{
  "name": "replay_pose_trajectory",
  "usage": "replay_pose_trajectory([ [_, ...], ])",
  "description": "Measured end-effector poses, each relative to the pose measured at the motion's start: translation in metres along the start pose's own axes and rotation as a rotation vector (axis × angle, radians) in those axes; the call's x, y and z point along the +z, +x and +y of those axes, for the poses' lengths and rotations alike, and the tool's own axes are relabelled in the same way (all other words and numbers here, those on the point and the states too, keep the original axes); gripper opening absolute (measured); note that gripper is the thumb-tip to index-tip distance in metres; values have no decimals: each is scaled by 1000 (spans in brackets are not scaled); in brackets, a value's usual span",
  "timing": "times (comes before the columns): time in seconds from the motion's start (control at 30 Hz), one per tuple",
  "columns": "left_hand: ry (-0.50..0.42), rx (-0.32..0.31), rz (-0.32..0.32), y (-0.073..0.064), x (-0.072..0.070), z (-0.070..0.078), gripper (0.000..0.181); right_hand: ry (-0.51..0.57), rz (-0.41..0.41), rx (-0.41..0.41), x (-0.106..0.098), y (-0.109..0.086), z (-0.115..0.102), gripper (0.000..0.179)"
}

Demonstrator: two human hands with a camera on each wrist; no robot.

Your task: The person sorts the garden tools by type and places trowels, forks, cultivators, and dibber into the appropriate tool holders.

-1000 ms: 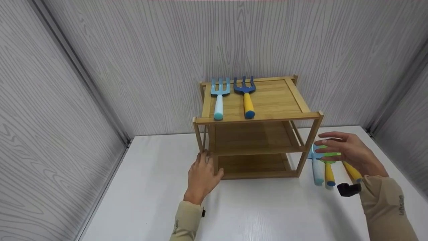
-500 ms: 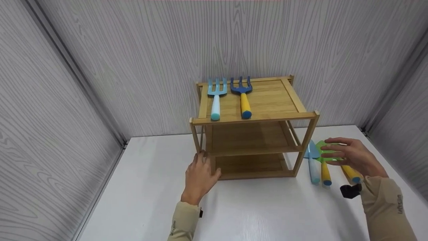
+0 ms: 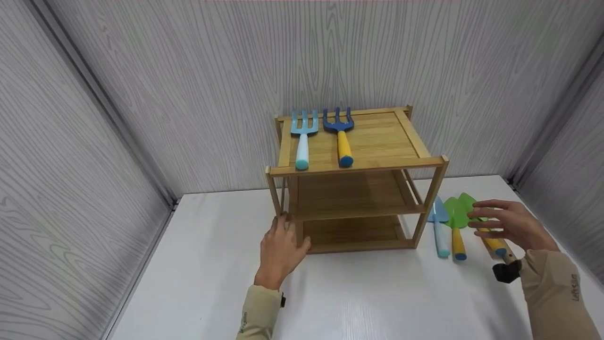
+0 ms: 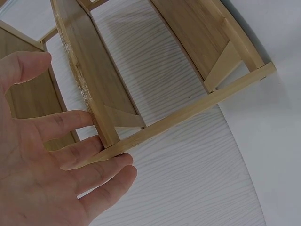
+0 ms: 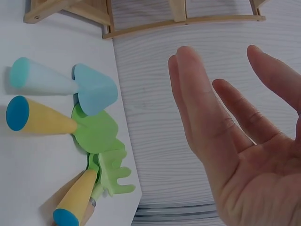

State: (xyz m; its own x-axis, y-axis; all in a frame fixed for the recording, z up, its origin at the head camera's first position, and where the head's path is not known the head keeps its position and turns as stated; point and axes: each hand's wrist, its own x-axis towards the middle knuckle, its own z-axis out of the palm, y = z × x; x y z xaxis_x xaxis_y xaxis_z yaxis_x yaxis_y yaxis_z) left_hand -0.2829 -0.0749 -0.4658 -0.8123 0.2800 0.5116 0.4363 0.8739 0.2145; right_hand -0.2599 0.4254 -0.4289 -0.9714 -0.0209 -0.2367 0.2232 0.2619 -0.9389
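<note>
Head view: I find the right hand point(image 3: 513, 225) right of the wooden rack point(image 3: 377, 141), raised over the tools there, fingers loosely extended toward the rack and holding nothing. Blue trowel point(image 3: 440, 238), green trowel point(image 3: 456, 215) and outer trowel point(image 5: 79, 193) lie below, long axes roughly front to back, handles forward, so the fingers point across them; a green fork point(image 5: 112, 174) lies against the outer one. The right hand is nearer. I note the left hand point(image 3: 280, 250) touching the rack's left front post point(image 3: 274, 193), fingers mostly straight, thumb clear. Against the earlier frame, the right hand stands farther from the rack, exposing more trowel blade; the left is unchanged.
</note>
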Motion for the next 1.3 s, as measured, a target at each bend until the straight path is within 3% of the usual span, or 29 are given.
replay_pose_trajectory([
  [0.17, -7, -8, -28, 1, 0, 1, 54, 21, 0, 57, -7, 0, 4, 54],
  [0.37, 0, -13, -26, 1, -1, 0, 56, 3, -5, 67, -15, 1, 9, 58],
  [0.63, 9, 6, 0, 2, 1, 0, 56, -51, 33, 106, -22, 0, 17, 77],
  [0.97, 21, 44, 67, 0, 3, -1, 44, -56, 31, 150, -33, 4, 23, 74],
  [1.13, 22, 38, 67, 0, 2, -1, 42, -56, 35, 187, -37, 5, 27, 76],
  [1.3, 19, 30, 50, 0, 2, -2, 43, -74, 55, 208, -39, 4, 33, 66],
])
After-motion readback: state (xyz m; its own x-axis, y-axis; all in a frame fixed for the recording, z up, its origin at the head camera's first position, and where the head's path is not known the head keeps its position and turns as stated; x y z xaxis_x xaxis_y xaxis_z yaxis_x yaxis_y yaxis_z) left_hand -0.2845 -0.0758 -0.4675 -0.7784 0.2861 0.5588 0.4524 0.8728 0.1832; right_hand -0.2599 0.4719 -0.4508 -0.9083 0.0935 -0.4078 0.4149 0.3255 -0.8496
